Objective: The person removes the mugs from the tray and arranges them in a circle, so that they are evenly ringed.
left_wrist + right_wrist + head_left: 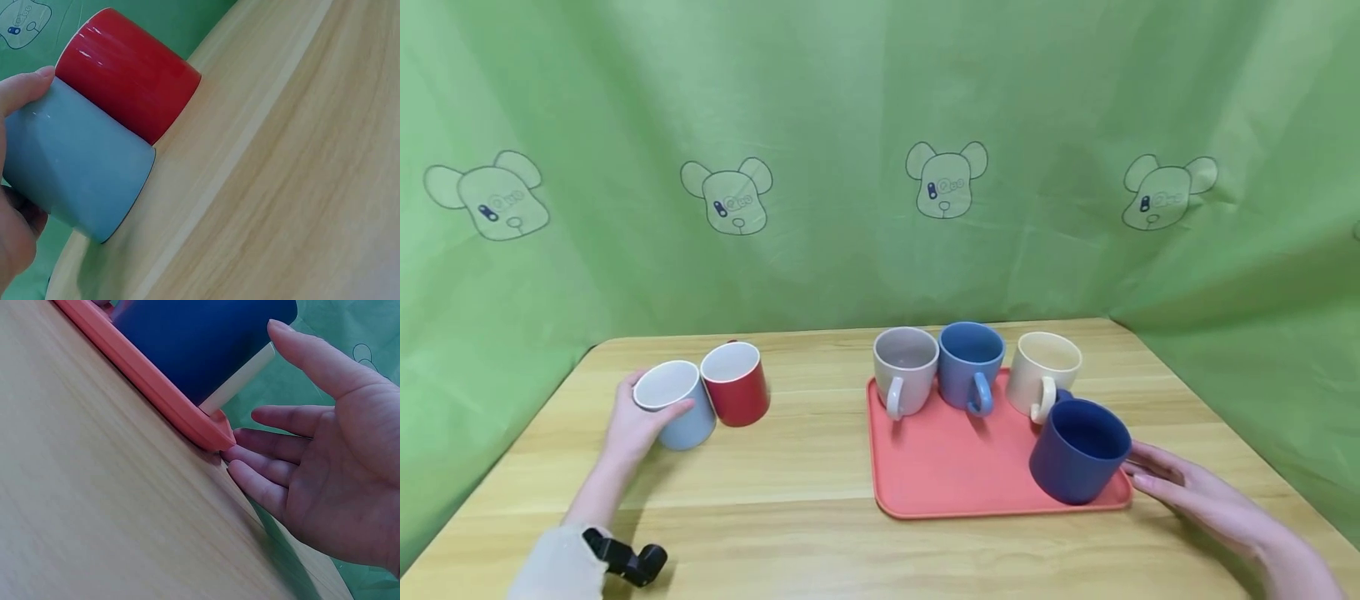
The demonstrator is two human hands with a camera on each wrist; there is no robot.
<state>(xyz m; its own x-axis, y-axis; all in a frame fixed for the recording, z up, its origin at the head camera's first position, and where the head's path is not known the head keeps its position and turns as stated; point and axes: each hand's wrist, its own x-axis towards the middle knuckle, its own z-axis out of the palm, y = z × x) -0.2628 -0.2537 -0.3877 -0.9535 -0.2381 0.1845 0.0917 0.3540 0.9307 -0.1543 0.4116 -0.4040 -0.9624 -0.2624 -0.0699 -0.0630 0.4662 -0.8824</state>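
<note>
My left hand (637, 421) grips a light blue mug (81, 162) with a white inside, thumb on the near side and fingers behind it. Against that mug stands a red mug (741, 392), also white inside; both are upright on the wooden table. My right hand (1198, 500) has its fingers loosely extended beside the navy blue mug (1067, 458), at the right corner of a coral tray (955, 475). In the right wrist view its fingertips are right at the tray's corner, and the thumb (312, 353) points at the navy mug's side.
A grey mug (906, 383), a blue mug (958, 379) and a cream mug (1026, 379) stand along the tray's back side, handles toward me. A green curtain (850, 267) with bear-head drawings hangs behind the wooden table (760, 517).
</note>
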